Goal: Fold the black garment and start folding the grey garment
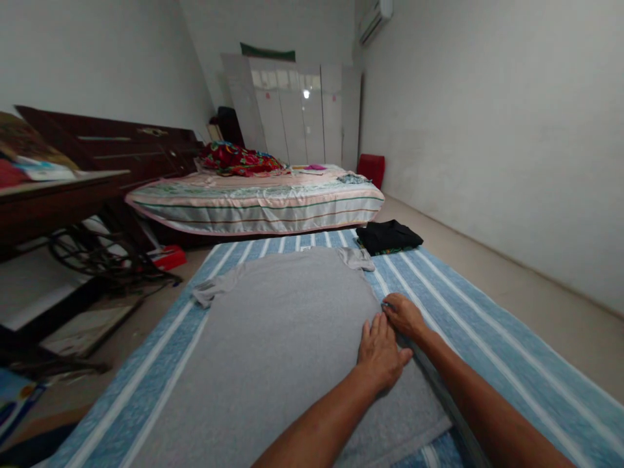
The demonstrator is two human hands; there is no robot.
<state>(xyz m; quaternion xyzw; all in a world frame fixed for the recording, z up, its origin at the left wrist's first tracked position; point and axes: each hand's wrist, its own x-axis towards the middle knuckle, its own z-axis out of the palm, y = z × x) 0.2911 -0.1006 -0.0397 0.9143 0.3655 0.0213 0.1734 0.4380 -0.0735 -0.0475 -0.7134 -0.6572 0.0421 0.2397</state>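
A grey T-shirt (273, 338) lies spread out on a blue and white striped sheet (492, 338), its sleeves toward the far end. My left hand (380, 354) rests flat on the shirt near its right side, fingers stretched out and pointing away from me. Just beyond it, my right hand (403, 315) is closed at the shirt's right edge, its curled fingers pinching the fabric there. The part of the edge inside those fingers is hidden. Below my right forearm the side of the shirt looks slightly lifted.
Folded black clothing (389, 236) lies at the sheet's far right corner. Beyond stands a bed (263, 205) with a red floral blanket (238, 159). A table with a wheeled iron base (88, 250) is on the left, a red box (168, 257) beside it. A wall (511, 130) runs along the right.
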